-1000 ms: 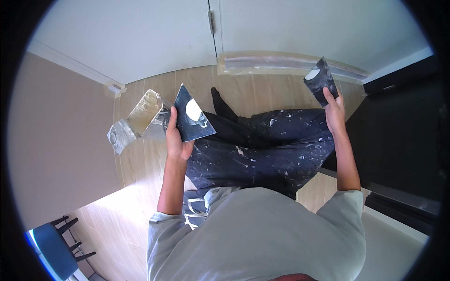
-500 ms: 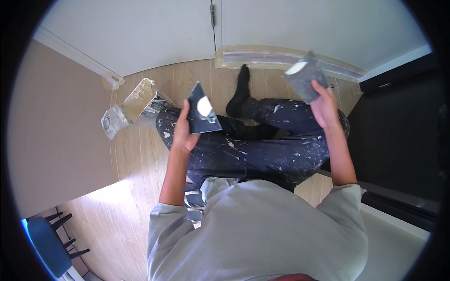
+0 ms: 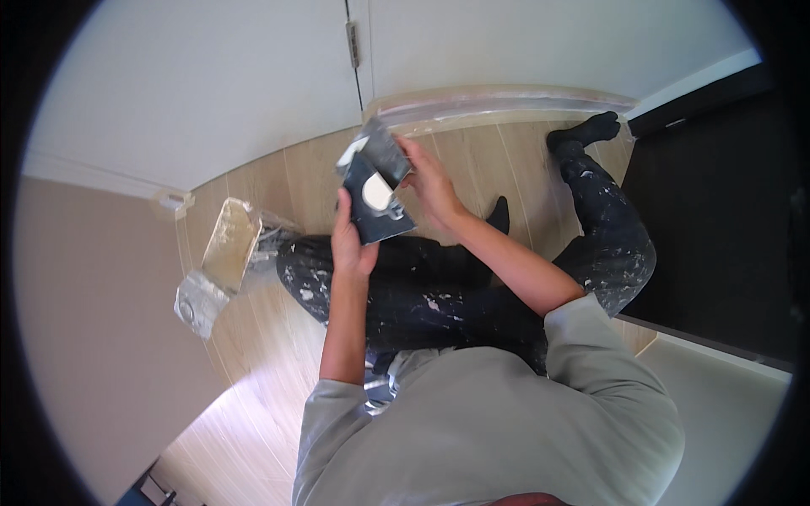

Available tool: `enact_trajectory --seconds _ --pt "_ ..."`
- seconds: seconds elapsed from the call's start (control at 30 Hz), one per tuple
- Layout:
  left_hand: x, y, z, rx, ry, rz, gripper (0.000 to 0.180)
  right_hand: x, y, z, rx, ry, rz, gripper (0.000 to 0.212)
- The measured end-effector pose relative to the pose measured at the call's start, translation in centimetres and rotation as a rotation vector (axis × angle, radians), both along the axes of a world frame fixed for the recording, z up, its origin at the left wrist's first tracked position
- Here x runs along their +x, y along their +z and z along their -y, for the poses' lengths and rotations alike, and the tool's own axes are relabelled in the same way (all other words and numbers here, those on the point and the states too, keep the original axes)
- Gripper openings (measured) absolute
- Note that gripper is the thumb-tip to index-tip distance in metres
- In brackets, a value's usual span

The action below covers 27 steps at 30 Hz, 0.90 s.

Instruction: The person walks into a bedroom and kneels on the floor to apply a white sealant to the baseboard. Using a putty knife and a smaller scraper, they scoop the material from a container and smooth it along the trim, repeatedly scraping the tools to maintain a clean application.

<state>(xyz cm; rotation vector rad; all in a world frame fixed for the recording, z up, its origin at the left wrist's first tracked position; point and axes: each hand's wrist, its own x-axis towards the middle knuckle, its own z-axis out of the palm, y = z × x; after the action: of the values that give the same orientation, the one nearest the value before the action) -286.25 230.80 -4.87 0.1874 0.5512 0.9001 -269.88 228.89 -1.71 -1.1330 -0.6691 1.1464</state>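
The person sits on the wooden floor (image 3: pixel 253 354) with both hands raised in front of the chest, close to the white wall (image 3: pixel 211 84). The left hand (image 3: pixel 353 244) is closed around the lower edge of a dark square hawk board (image 3: pixel 377 205), which carries a blob of white filler (image 3: pixel 375 196) near its middle; the board tilts up and away from the wrist. The right hand (image 3: pixel 430 181) is closed on a broad putty knife (image 3: pixel 377 149) whose grey blade lies directly above and touching the board's far edge, its long axis running from the hand leftward and slightly down, across the board. So the two tools meet just beyond the left thumb, with the filler sitting right below the blade. A filler tub wrapped in plastic (image 3: pixel 226 253) lies on the floor to the left, well apart from both hands, beside the paint-spattered trouser leg (image 3: pixel 405 295).
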Motion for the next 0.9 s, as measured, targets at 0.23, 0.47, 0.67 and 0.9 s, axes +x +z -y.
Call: enact_trajectory --seconds 0.23,0.47,0.67,0.9 --pt "-7.8 -6.3 -6.3 0.016 -0.005 -0.117 0.043 24.5 -13.6 -2.9 -0.160 -0.755 -0.193 0.071" --pt "-5.8 -6.5 -7.1 -0.080 -0.005 -0.122 0.040 30.5 -22.1 -9.2 -0.152 -0.955 0.047 0.077" --pt "-6.1 -6.4 -7.3 -0.058 0.064 -0.123 0.040 9.5 -20.0 -16.6 -0.238 -0.850 0.011 0.084" --pt "-5.8 -6.8 -7.7 -0.056 0.023 -0.188 0.045 1.8 -18.1 -9.1 -0.196 0.112 -0.324 0.078"
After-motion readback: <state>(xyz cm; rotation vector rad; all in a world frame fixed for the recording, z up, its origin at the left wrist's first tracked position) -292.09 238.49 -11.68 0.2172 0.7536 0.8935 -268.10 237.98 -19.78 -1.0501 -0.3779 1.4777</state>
